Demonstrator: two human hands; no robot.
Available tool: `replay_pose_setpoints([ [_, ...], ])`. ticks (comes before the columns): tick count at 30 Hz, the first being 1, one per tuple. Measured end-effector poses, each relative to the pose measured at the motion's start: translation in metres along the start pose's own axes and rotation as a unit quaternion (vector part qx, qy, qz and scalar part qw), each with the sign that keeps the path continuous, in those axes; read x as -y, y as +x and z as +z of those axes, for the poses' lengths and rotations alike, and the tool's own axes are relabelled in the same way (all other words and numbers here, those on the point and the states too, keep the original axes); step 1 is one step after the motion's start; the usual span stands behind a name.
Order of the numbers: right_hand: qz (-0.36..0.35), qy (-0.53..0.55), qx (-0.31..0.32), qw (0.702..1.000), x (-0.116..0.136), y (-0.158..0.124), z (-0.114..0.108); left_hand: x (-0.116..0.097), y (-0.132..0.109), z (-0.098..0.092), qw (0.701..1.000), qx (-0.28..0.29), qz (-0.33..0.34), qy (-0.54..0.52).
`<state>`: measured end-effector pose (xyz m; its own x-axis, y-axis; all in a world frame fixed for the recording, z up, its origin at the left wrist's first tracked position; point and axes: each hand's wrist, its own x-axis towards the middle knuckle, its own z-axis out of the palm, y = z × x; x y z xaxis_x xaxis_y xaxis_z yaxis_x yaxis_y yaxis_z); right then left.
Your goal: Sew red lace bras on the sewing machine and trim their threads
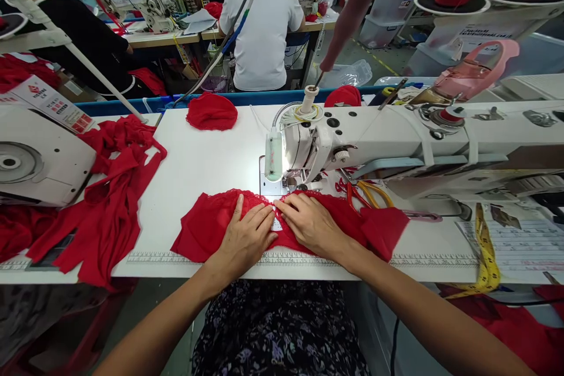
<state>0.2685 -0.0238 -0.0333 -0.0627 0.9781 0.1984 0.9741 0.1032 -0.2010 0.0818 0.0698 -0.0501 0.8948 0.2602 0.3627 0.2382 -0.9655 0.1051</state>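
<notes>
A red lace-edged bra (200, 229) lies spread across the white sewing table, just in front of the sewing machine (365, 135). My left hand (244, 238) rests flat on its left cup, fingers stretched toward the middle. On the right cup lies my right hand (311, 220), its fingers extended and slightly bent, with the fingertips at the centre join. Between the two hands a narrow gap shows the join and a bit of the table. The machine's needle area (291, 181) is right behind the fingertips; the needle tip is too small to make out.
Scissors with orange-red handles (352, 195) and a yellow-handled tool (374, 192) lie under the machine arm. A yellow tape measure (487, 252) hangs over the front edge. Red strips (110, 200) are heaped left, beside another machine (39, 158). A person in white (259, 29) sits ahead.
</notes>
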Motion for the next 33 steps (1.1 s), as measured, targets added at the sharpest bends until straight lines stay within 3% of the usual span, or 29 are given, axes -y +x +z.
replay_pose_setpoints([
  [4, 0.0, 0.01, -0.032, 0.999, -0.002, -0.006, -0.001, 0.0, -0.001, 0.002, 1.0, 0.005, 0.001, 0.007],
  [11, -0.009, -0.044, 0.012, 0.999, 0.002, -0.004, 0.003, -0.003, 0.003, -0.004, 0.999, 0.029, 0.004, 0.022],
  [16, -0.01, -0.045, 0.01, 0.999, 0.002, -0.006, 0.004, 0.001, 0.003, -0.008, 0.998, 0.048, -0.034, -0.02],
  [21, -0.014, -0.044, -0.009, 0.999, -0.001, -0.009, 0.007, 0.0, 0.003, -0.005, 0.999, 0.022, -0.012, 0.041],
  [27, -0.01, -0.033, -0.001, 0.999, -0.002, -0.009, 0.01, -0.005, 0.006, -0.006, 0.992, 0.049, 0.019, 0.111],
  [33, -0.008, 0.009, 0.018, 1.0, -0.004, -0.013, 0.003, -0.004, 0.008, -0.014, 0.995, 0.083, -0.005, 0.051],
])
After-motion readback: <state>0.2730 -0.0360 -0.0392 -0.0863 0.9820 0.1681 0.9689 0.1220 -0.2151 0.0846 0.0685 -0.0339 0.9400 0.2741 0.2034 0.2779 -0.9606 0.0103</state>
